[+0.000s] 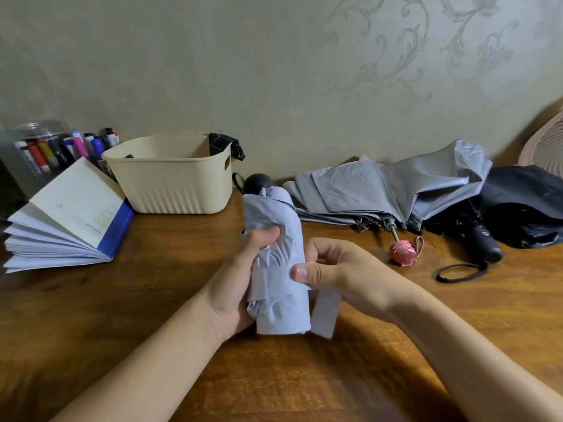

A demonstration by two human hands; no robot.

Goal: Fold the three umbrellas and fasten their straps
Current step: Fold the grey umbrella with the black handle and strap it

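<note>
Gripping the rolled pale-blue umbrella (274, 214) in left hand (240, 278), fingers curled round the canopy, black knob end pointing toward the wall (274, 71). Pinching its loose strap (326, 312) in right hand (335, 269), free end hanging beside the roll. Held just above brown wooden table (304, 376), glossy grain. Farther back on the same surface: grey umbrella (380, 190), collapsed but unrolled, pink handle (402, 253) nearest; black umbrella (524, 202) beside it, wrist loop trailing. Left side: cream basket (170, 184), open notebook (70, 214), jar of markers (45, 147). Pale scroll-patterned wallpaper behind.
</note>
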